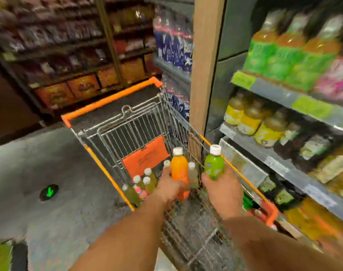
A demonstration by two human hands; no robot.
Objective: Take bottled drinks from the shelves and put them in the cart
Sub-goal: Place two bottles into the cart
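A wire shopping cart [115, 106] with orange trim stands in front of me. My left hand [171, 187] grips an upright orange bottle [179, 169] with a white cap, held over the cart's basket. My right hand [221, 185] grips an upright green bottle [214, 166] with a white cap, above the cart's right rim. Several white-capped bottles [145, 181] of green and pink drink lie in the basket's near left corner. One more pale bottle [192, 174] stands between the two held ones.
Shelves [280, 94] on the right carry rows of bottled drinks with green, yellow and pink labels. A wooden post [206, 61] rises beside the cart. Blue-labelled bottles [174, 45] stand further back. Dark shelving with boxes fills the far left. Grey floor [39, 163] lies left of the cart.
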